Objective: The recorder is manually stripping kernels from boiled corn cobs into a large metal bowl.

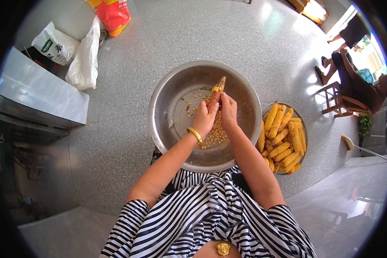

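Note:
Over a large round metal basin [167,151], my left hand [205,120] grips a mostly stripped corn cob [214,97]. A few rows of yellow kernels remain near its upper tip. My right hand [229,111] is against the cob's right side, its thumb and fingers bent; whether it pinches the cob is partly hidden. Loose corn kernels [217,135] lie on the basin's bottom, beneath and around the hands, with a bit of green leaf near the upper kernels. Right of the basin, a round tray [305,129] holds several whole dried corn cobs [279,150].
White plastic sacks [84,69] and a red-yellow bag [114,16] stand at the upper left, near a grey counter [42,93]. At the right, a person [351,77] sits on a wooden chair [338,100]; another person's legs show beyond. A broom [349,142] lies lower right.

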Available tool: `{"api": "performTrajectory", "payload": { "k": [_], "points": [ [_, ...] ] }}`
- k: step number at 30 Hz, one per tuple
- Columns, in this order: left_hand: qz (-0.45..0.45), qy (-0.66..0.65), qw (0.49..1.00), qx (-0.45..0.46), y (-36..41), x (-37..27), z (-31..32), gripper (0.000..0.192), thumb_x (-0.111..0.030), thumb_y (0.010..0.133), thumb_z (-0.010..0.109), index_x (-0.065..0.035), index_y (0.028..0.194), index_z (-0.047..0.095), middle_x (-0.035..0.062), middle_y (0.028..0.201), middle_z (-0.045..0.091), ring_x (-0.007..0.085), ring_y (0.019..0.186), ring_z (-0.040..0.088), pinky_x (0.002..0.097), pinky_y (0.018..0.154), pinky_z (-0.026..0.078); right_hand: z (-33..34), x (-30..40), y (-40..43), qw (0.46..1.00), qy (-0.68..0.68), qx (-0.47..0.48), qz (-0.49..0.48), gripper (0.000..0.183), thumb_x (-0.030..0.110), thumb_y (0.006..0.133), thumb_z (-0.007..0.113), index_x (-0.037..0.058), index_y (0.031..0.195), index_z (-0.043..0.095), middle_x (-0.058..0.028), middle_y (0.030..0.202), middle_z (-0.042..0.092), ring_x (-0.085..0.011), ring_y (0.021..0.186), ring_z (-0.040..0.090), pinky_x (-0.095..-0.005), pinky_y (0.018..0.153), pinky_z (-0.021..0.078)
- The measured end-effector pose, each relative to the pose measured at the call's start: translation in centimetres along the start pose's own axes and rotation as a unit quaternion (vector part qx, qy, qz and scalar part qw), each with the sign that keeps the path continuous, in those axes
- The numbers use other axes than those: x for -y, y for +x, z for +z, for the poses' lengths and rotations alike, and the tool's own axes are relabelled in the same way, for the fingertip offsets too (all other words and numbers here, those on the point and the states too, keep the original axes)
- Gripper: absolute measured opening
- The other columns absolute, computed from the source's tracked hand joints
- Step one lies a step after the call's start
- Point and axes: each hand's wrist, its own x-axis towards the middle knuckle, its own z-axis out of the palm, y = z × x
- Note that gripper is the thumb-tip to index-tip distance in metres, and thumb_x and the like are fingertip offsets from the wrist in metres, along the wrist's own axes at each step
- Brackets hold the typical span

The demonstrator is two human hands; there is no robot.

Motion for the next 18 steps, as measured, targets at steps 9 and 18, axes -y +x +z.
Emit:
{"api": "performTrajectory", "payload": {
  "k": [9,18],
  "points": [
    [0.052,0.080,0.995,-0.002,0.0,0.8,0.6,0.041,-0.040,0.081,0.049,-0.0006,0.088,0.042,0.0217,0.074,0.057,0.0387,0.068,0.055,0.0427,0.059,0.043,-0.3,0.6,0.1,0.996,0.061,0.008,0.059,0.042,0.039,0.085,0.047,-0.0008,0.077,0.058,-0.0025,0.068,0.056,-0.0077,0.060,0.048,-0.0236,0.055,0.0405],
    [0.028,0.048,0.998,0.004,0.1,0.4,0.2,0.039,-0.038,0.081,0.049,-0.0006,0.088,0.042,0.0224,0.075,0.057,0.0388,0.071,0.055,0.0425,0.059,0.043,0.1,1.4,-0.3,0.992,0.104,-0.010,0.068,0.044,0.042,0.084,0.045,0.0000,0.075,0.056,-0.0026,0.067,0.054,-0.0093,0.059,0.047,-0.0253,0.056,0.0401]
  ]
}}
